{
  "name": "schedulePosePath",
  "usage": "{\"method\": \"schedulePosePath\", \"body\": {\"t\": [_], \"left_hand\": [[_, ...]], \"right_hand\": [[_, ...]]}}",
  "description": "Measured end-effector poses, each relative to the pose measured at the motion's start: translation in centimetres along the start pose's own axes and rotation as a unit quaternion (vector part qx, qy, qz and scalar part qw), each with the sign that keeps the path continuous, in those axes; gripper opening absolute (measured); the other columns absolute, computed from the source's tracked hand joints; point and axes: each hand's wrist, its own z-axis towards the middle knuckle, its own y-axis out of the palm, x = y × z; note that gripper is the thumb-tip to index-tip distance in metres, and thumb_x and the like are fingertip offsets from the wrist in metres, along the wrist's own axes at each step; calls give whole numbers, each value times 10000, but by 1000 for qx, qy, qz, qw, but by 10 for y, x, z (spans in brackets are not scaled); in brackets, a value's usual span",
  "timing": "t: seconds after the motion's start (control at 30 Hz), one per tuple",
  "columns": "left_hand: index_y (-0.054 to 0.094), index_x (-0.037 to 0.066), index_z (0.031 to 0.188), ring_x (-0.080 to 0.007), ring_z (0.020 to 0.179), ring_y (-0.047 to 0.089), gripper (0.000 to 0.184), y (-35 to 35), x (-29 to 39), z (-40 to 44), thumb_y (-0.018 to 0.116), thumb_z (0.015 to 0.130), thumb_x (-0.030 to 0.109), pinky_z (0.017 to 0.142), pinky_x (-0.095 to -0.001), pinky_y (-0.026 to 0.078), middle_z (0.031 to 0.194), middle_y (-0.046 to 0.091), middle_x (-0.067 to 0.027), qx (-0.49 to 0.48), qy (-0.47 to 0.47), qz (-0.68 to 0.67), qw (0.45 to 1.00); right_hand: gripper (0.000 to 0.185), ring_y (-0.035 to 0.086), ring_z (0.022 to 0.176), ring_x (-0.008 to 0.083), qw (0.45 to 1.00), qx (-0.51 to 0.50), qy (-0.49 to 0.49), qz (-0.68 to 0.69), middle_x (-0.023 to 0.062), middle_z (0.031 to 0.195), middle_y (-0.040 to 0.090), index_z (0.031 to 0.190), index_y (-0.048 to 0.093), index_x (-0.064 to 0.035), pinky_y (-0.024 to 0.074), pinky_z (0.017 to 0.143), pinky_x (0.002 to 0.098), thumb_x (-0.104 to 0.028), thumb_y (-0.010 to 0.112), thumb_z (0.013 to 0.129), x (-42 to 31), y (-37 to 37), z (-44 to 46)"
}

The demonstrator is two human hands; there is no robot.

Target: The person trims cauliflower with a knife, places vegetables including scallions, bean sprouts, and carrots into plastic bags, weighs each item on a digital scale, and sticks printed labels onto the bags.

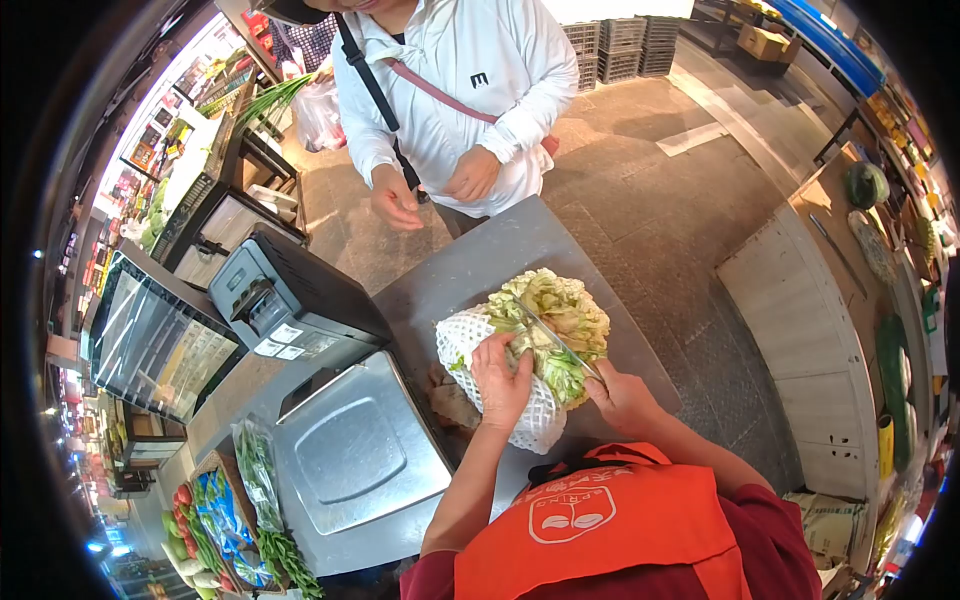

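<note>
Wrapped around the handle of a long, straight-bladed metal knife point(555, 339), the grip of the right hand point(628, 402) sits just right of the frame's centre, fingers curled in and the handle mostly hidden. The blade slants up and to the left across a large, ruffled, yellow-green leafy cabbage point(572, 302), which lies on a smooth grey table point(520, 235) near the middle of the frame. The left hand point(502, 382) rests on the cabbage's left side, its grip wide, thumb apart from the fingers and pointing toward the blade. White foam netting point(465, 335) lies around the left and lower edges of the cabbage, partly beneath that hand.

Left of the cabbage, toward the lower left of the frame, a shiny rectangular steel weighing tray point(365, 455) sits on the table, and a boxy black-and-grey machine point(315, 295) with white labels stands above it. Leafy greens in a clear plastic bag point(257, 470) lie farther left, touching or just beside a brown woven basket point(243, 497) of blue-wrapped packs.

At the upper middle, a person in a white zipped jacket point(450, 120) stands across the table, both hands in front of the body and well apart from the cabbage. A bright orange apron point(640, 540) with a white printed emblem fills the bottom of the frame.
</note>
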Motion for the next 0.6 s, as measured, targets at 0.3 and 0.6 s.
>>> {"method": "schedulePosePath", "body": {"t": [0.3,0.6], "left_hand": [[516,57,1031,-319,1007,450,339,-2,2,1,633,719,118,874,-409,338,1046,524,-124,3,3,1,1000],[521,57,1018,-318,1000,452,333,-1,2,2,638,712,117,873,-406,339,1032,527,-121,7,-3,-3,1000]], "right_hand": [[302,561,727,394,1000,-5,6,25,203,761,575,981,454,-37,427,615,417,-318,492,878,2,-4,0],[278,571,750,383,998,36,-42,-14,194,787,587,983,461,-47,440,621,420,-296,506,866,-5,-13,-5]]}}
